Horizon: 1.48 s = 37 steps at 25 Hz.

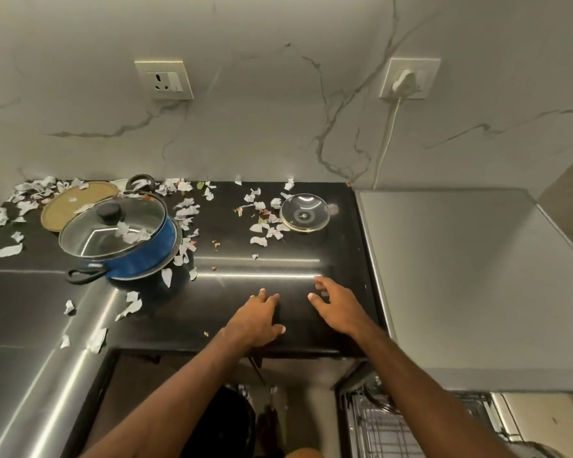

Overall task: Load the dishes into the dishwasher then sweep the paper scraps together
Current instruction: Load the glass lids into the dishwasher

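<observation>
While neither grip holds anything, we see our left hand [260, 320] flat and loosely spread on the near part of the black table [278, 266], and our right hand [333, 309] just beside it, fingers wide and hovering or lightly resting; we cannot tell which. Farther out, the small glass lid [304, 212] lies at the far right among paper scraps [262, 226]. At the far left sits the blue pot [139, 249] with its glass lid on, partly over a round tan plate [76, 203]. The dishwasher rack [387, 424] shows open below, near right. We judge the dishes not yet loaded. Scraps lie on the pot lid, so lifting it carelessly could shed them to the floor, and the smooth glass lid could slip from a hasty pinch.
</observation>
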### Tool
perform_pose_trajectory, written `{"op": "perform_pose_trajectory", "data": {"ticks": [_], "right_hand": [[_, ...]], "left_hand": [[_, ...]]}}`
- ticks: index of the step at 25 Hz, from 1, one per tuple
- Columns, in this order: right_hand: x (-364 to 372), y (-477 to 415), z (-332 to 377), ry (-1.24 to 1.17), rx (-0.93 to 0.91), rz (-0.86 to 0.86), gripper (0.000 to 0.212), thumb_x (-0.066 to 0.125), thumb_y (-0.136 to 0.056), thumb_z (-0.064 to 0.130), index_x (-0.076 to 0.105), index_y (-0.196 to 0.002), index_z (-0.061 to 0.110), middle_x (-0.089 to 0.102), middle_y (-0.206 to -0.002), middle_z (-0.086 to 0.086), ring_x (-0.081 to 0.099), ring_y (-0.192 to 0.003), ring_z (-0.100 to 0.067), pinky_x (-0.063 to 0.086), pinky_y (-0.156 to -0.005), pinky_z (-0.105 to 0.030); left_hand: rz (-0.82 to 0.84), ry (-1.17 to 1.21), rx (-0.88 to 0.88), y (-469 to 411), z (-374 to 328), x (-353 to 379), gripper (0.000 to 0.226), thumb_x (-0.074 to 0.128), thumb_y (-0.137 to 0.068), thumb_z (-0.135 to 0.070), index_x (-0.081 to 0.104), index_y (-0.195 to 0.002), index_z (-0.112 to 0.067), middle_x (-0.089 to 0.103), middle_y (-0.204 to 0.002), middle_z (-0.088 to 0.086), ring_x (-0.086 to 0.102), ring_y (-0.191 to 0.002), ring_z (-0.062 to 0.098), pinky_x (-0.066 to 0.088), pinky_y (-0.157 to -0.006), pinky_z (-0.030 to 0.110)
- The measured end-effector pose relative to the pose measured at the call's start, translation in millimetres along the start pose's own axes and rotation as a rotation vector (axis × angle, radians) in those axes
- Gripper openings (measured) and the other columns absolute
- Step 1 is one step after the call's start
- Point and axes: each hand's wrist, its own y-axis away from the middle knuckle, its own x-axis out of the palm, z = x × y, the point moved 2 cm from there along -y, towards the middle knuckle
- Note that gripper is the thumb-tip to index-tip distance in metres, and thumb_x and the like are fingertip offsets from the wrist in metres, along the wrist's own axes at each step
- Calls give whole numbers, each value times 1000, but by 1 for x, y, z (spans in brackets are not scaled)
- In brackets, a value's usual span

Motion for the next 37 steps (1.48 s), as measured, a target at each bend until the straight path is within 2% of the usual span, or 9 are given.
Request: {"op": "perform_pose_trajectory", "data": {"ticks": [3,8,14,18,23,26,30,34,37], "right_hand": [[-3,-49,18,-134,117,-71,53,67,-101,35,55,-149,18,67,-138,-3,64,-121,-16,48,-106,-29],[-4,-119,18,-462,272,-164,65,73,-93,46,56,-146,12,73,-118,-4,73,-103,-17,59,-100,-40],[-14,-162,33,-874,402,-193,60,77,-96,33,56,-140,-2,68,-121,-18,72,-107,-28,61,-91,-37],[-24,-184,36,-931,452,-233,50,77,-96,28,61,-131,-3,69,-123,-23,72,-109,-32,60,-98,-44],[-19,-199,47,-953,529,-299,29,68,-101,9,63,-125,-8,73,-93,-19,76,-82,-23,62,-59,-27],[-16,-196,52,-941,533,-330,21,63,-101,5,66,-119,-6,76,-91,-18,77,-79,-18,62,-59,-23],[-3,-165,49,-916,493,-315,17,65,-98,10,71,-108,-3,79,-84,-15,76,-75,-16,63,-65,-25],[-10,-121,48,-830,389,-341,18,65,-96,17,75,-96,2,79,-81,-13,74,-68,-15,59,-59,-25],[-36,-85,32,-689,314,-406,28,63,-96,27,74,-91,1,74,-74,-14,63,-56,-16,53,-55,-28]], "left_hand": [[81,-111,-19,-27,11,-21,88,67,-95,-47,18,-164,-22,27,-167,16,36,-149,37,37,-120,51],[97,-269,97,-39,7,-50,43,71,-95,-36,63,-129,-11,65,-129,13,63,-117,32,54,-99,47],[129,-361,88,-41,13,-53,35,71,-95,-28,66,-126,-11,66,-123,10,65,-112,29,56,-94,44],[140,-408,99,-43,8,-54,33,71,-95,-19,66,-125,-8,66,-122,12,65,-112,29,57,-95,44],[199,-363,112,-47,4,-56,33,70,-96,-18,64,-127,-8,65,-123,12,65,-112,28,56,-97,44],[206,-240,97,-62,16,-66,39,72,-95,-31,64,-128,-13,65,-126,10,63,-115,28,54,-101,48],[-131,381,-14,-87,32,-84,59,73,-93,-37,50,-146,-26,61,-140,3,57,-130,23,46,-113,49],[-453,11,256,-99,14,-84,75,69,-96,-32,30,-159,-35,21,-171,-3,15,-158,22,18,-128,51],[-487,-29,450,-96,-13,-74,49,61,-99,-22,54,-145,-34,52,-154,-8,38,-149,15,21,-126,43]]}}
